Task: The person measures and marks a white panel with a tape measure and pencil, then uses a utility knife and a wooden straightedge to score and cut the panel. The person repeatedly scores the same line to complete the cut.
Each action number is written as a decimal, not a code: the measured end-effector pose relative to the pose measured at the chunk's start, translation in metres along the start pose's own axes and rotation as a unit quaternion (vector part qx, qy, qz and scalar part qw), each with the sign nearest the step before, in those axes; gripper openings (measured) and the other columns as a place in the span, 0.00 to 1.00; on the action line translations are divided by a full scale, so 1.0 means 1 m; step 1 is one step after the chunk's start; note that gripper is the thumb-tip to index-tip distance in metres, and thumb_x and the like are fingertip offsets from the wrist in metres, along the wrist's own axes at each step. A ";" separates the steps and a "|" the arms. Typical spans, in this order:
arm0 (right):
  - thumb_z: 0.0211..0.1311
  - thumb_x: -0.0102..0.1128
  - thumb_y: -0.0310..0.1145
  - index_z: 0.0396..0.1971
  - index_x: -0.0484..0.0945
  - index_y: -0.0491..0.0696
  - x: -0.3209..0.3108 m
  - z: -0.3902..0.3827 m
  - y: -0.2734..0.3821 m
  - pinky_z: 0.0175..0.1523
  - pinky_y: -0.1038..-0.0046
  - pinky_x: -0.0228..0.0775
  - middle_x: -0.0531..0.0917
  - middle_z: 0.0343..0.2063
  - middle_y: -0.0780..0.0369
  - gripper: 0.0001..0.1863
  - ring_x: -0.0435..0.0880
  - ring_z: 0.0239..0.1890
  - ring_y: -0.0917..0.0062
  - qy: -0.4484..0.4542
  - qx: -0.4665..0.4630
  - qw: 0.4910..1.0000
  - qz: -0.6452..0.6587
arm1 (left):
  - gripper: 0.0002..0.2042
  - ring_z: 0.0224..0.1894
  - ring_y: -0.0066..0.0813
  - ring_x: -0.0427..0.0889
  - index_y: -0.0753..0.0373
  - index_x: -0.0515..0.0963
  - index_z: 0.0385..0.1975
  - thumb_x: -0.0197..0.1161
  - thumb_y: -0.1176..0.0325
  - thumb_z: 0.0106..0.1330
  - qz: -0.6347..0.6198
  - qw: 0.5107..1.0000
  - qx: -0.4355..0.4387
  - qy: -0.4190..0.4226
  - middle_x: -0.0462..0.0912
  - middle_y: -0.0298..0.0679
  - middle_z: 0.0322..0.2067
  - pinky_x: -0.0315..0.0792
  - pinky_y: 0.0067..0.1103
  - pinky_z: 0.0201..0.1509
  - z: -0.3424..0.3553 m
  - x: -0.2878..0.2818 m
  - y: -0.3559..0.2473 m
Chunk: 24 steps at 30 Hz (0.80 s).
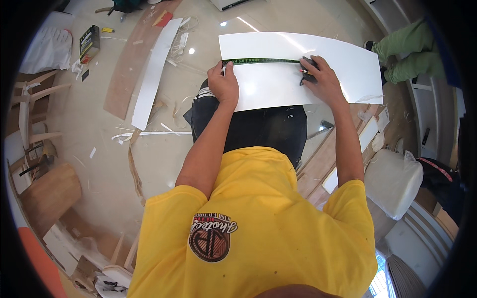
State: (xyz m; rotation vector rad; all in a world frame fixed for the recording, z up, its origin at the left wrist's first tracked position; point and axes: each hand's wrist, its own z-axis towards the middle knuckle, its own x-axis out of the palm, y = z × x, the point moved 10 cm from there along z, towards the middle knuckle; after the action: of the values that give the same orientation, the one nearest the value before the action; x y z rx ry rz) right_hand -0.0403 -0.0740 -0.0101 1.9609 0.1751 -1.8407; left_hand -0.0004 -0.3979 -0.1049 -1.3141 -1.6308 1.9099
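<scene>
A glossy white panel lies across my lap, its long sides running left to right. The green blade of a tape measure stretches over it from the left edge toward the right. My left hand is closed on the blade's end at the panel's left edge, thumb and fingers pinching it. Farther right, my right hand grips the dark tape measure case, resting on the panel. A thin pencil-like thing shows beside the case under my fingers; its kind is not clear.
A long white strip and a brown board lie on the floor to the left. Offcuts, a box and a hammer-like tool are around me. A person in green trousers stands at right, near a plastic-wrapped cushion.
</scene>
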 end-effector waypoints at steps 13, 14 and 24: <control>0.69 0.63 0.37 0.61 0.81 0.58 0.001 -0.002 -0.006 0.68 0.54 0.65 0.77 0.64 0.54 0.21 0.72 0.70 0.57 -0.121 -0.008 0.987 -0.105 | 0.22 0.44 0.44 0.84 0.68 0.85 0.51 0.75 0.60 0.61 0.016 1.000 0.001 -0.003 0.83 0.48 0.45 0.77 0.33 0.51 -0.001 0.001 -0.002; 0.69 0.63 0.37 0.61 0.82 0.58 0.003 -0.001 -0.008 0.68 0.54 0.64 0.77 0.63 0.54 0.21 0.72 0.69 0.57 -0.113 0.003 0.990 -0.089 | 0.22 0.44 0.44 0.84 0.68 0.85 0.51 0.76 0.60 0.61 0.017 1.000 0.006 -0.003 0.83 0.48 0.45 0.77 0.33 0.51 0.000 0.000 -0.002; 0.71 0.65 0.37 0.57 0.83 0.51 -0.072 -0.004 0.045 0.42 0.71 0.78 0.79 0.40 0.63 0.17 0.83 0.38 0.77 -0.288 0.151 0.936 0.137 | 0.23 0.38 0.40 0.83 0.68 0.86 0.51 0.77 0.58 0.60 0.027 0.997 0.059 -0.040 0.84 0.48 0.42 0.78 0.31 0.47 -0.001 -0.005 -0.004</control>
State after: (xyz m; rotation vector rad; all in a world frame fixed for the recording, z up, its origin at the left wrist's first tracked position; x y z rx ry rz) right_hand -0.0271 -0.0980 0.0705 1.4300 -0.5613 -2.2432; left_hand 0.0014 -0.3997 -0.0991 -1.2618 -1.5083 2.0809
